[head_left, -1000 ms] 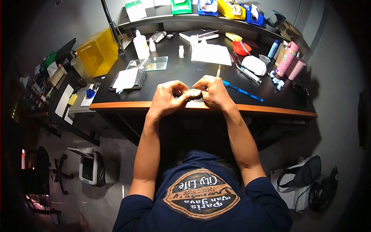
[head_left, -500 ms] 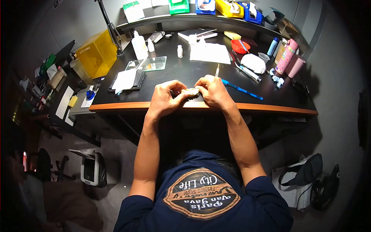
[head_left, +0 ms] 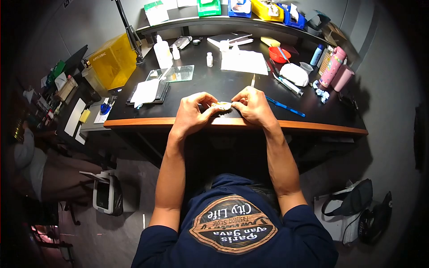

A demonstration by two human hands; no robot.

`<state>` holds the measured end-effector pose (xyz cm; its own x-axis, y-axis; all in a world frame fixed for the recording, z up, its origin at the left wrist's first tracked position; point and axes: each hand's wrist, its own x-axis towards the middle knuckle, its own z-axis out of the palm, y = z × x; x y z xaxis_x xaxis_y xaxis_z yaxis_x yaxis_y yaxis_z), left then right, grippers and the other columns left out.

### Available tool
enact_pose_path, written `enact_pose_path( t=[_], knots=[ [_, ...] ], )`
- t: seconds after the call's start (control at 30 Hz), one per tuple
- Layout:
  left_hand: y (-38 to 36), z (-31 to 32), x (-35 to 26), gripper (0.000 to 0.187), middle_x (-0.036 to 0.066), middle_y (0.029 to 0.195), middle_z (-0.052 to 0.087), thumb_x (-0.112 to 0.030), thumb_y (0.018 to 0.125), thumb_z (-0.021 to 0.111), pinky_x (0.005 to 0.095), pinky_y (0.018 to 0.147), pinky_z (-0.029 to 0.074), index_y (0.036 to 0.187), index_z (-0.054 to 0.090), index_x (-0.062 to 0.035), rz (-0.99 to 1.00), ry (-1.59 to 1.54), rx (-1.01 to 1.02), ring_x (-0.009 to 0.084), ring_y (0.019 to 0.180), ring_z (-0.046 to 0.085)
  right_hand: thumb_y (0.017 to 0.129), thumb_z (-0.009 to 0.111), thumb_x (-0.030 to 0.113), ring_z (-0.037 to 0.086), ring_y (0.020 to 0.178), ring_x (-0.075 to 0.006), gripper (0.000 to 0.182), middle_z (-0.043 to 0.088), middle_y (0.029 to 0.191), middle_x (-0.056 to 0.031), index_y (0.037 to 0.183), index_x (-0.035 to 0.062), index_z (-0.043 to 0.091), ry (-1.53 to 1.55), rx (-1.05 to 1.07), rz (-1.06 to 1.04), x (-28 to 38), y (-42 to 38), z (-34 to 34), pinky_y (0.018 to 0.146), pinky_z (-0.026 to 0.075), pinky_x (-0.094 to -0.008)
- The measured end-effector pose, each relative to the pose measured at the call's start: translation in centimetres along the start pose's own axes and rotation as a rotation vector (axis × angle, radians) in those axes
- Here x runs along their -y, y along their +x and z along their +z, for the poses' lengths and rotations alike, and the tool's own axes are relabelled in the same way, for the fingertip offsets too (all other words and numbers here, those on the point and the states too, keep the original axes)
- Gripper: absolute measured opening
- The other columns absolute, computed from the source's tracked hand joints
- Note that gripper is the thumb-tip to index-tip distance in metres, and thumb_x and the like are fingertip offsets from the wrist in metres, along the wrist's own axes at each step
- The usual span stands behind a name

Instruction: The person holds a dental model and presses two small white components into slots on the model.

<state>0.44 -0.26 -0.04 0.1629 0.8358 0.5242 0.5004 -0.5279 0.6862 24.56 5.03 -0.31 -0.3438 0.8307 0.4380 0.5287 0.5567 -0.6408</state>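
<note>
Near the table's front edge, my left hand (head_left: 195, 111) is closed on a small whitish piece (head_left: 222, 106) with some orange-brown on it. My right hand (head_left: 254, 106) is at the piece's right side, its thumb and fingertips pinched together around a thin brush-like tool (head_left: 253, 80) whose pale end points up past the knuckles. Whether the tool's lower end touches the piece is too small to tell. A blue pen-like stick (head_left: 286, 107) lies just right of my right hand.
Left on the black table (head_left: 201, 85) are a glass plate (head_left: 181, 73), a white bottle (head_left: 162, 52) and a cloth on a black pad (head_left: 145, 92). Beyond lie paper (head_left: 245, 61) and a small vial (head_left: 209, 59); right, a red bowl (head_left: 279, 55). Another person (head_left: 33, 163) is at far left.
My right hand has shifted slightly right, away from the piece, showing more of it. The other person at far left has come further into view.
</note>
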Motion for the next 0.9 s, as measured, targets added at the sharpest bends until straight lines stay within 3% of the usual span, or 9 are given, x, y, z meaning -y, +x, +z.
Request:
enact_pose_path(
  t=[0.17, 0.27, 0.47, 0.6, 0.7, 0.8, 0.9],
  knots=[
    [0.0, 0.2, 0.2, 0.024, 0.008, 0.088, 0.082, -0.018, 0.093, 0.088, 0.0278, 0.068, 0.055, 0.107, 0.08, -0.0005, -0.005, -0.003, 0.003, 0.0098, 0.074, 0.072, 0.095, 0.082, 0.01, 0.075, 0.086, -0.0214, 0.015, 0.075, 0.095, -0.0131, 0.102, -0.0034, 0.08, -0.031, 0.027, -0.003, -0.2, 0.2, 0.2, 0.079, 0.06, -0.0349],
    [0.0, 0.0, -0.2, 0.025, 0.008, 0.088, 0.082, -0.019, 0.093, 0.088, 0.0276, 0.068, 0.055, 0.107, 0.079, 0.0001, -0.009, 0.005, 0.016, 0.0089, 0.075, 0.072, 0.098, 0.081, 0.011, 0.074, 0.085, -0.0197, 0.015, 0.074, 0.092, -0.0116, 0.104, -0.0016, 0.079, 0.237, 0.013, -0.05, 0.3, -0.1, -0.3, 0.077, 0.059, -0.0338],
    [-0.1, 0.0, 0.0, 0.027, 0.006, 0.086, 0.081, -0.022, 0.092, 0.09, 0.0267, 0.067, 0.055, 0.108, 0.081, -0.0014, 0.002, -0.004, 0.049, 0.0077, 0.074, 0.071, 0.101, 0.08, 0.015, 0.072, 0.084, -0.0156, 0.015, 0.075, 0.096, -0.009, 0.104, 0.0009, 0.078, 0.14, 0.079, -0.244, 0.7, -0.1, -0.5, 0.074, 0.057, -0.0315],
    [0.0, 0.1, 0.2, 0.028, 0.006, 0.089, 0.082, -0.019, 0.091, 0.092, 0.0263, 0.069, 0.056, 0.111, 0.081, -0.0019, -0.013, -0.042, 0.045, 0.0077, 0.075, 0.071, 0.099, 0.082, 0.014, 0.072, 0.082, -0.0129, 0.015, 0.075, 0.093, -0.0087, 0.104, 0.0, 0.077, 0.176, 0.134, -0.2, 0.6, 0.0, -0.3, 0.071, 0.057, -0.029],
    [0.0, 0.2, 0.4, 0.029, 0.006, 0.091, 0.082, -0.015, 0.09, 0.091, 0.0264, 0.071, 0.057, 0.113, 0.081, -0.0016, 0.013, -0.072, 0.05, 0.0075, 0.077, 0.071, 0.097, 0.084, 0.018, 0.075, 0.083, -0.0237, 0.019, 0.075, 0.091, -0.0143, 0.101, 0.0004, 0.078, 0.198, 0.141, -0.153, 0.9, -0.2, -0.5, 0.076, 0.06, -0.0369],
    [-0.2, 0.0, 0.4, 0.029, 0.005, 0.091, 0.081, -0.012, 0.089, 0.091, 0.0266, 0.073, 0.058, 0.114, 0.081, -0.0014, 0.046, -0.064, 0.054, 0.0078, 0.08, 0.072, 0.099, 0.083, 0.013, 0.073, 0.081, -0.0127, 0.016, 0.075, 0.09, -0.0083, 0.103, -0.001, 0.077, 0.199, 0.129, -0.149, 0.9, -0.3, -0.4, 0.073, 0.058, -0.0293],
    [-0.2, 0.1, 0.3, 0.03, 0.006, 0.093, 0.082, -0.012, 0.088, 0.091, 0.0275, 0.075, 0.06, 0.114, 0.081, -0.001, -0.038, -0.081, 0.073, 0.0098, 0.083, 0.075, 0.097, 0.083, 0.012, 0.073, 0.081, -0.0134, 0.016, 0.076, 0.092, -0.0093, 0.104, -0.0008, 0.077, 0.19, 0.12, -0.187, 0.9, -0.3, -0.7, 0.072, 0.058, -0.0302]
  ],
)
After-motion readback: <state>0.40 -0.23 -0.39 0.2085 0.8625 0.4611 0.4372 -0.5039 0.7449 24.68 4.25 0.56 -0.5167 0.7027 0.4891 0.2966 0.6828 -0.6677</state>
